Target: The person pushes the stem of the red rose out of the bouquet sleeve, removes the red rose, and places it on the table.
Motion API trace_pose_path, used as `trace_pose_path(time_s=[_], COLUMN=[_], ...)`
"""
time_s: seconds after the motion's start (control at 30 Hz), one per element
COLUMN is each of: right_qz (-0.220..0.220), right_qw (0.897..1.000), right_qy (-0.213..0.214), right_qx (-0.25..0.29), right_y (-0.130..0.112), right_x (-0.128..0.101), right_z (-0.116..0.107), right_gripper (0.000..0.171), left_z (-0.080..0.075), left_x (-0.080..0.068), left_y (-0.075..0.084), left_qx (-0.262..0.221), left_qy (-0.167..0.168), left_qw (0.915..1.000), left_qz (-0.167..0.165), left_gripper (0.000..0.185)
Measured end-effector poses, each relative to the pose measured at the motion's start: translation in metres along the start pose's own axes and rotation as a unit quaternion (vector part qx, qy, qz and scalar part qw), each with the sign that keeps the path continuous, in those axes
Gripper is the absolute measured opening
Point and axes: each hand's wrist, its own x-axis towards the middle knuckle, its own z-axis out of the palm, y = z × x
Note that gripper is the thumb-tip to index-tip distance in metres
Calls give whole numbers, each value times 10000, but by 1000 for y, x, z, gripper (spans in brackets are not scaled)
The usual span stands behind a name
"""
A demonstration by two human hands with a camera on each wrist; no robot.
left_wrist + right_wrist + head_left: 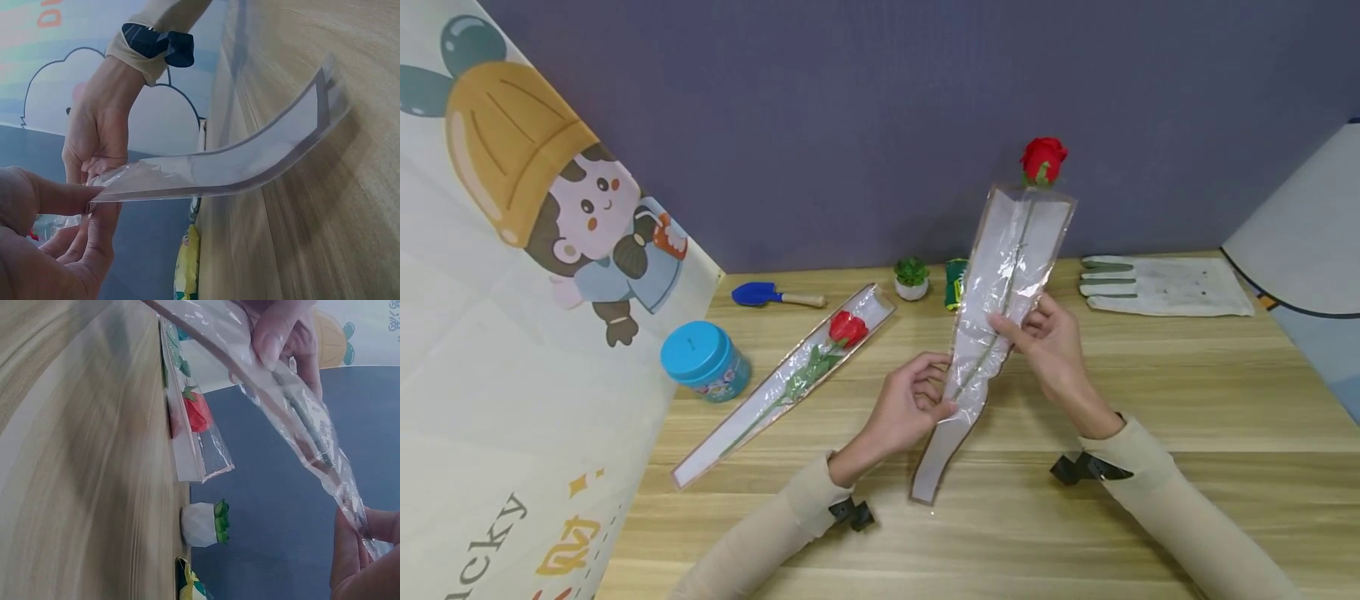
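Both hands pinch the plastic sleeve (1000, 308): left hand (906, 408) lower, right hand (1052, 346) higher; its long axis rises toward the table's (1150, 400) far edge.

Both arms wear close-fitting beige sleeves (1180, 500), each with a black clip (1086, 468) at the wrist.

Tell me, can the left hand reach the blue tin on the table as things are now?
Probably not at once: the left hand pinches the plastic sleeve with the rose inside. The blue tin stands to its left, with the other wrapped rose lying between them.
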Motion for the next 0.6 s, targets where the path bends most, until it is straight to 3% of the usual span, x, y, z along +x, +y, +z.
trace_pose_path(time_s=[0.37, 0.6], right_qz=[-53, -66], right_qw=[9973, 9959], right_qy=[-195, -347], right_qx=[-712, -835], right_y=[8, 12], right_x=[-7, -13], right_z=[9, 15], right_gripper=[50, 54], left_z=[-2, -5], left_x=[-1, 0], left_y=[-1, -2], left_qx=[19, 96], left_qy=[217, 327], left_qw=[9995, 9989], left_qz=[210, 315], left_gripper=[55, 48])
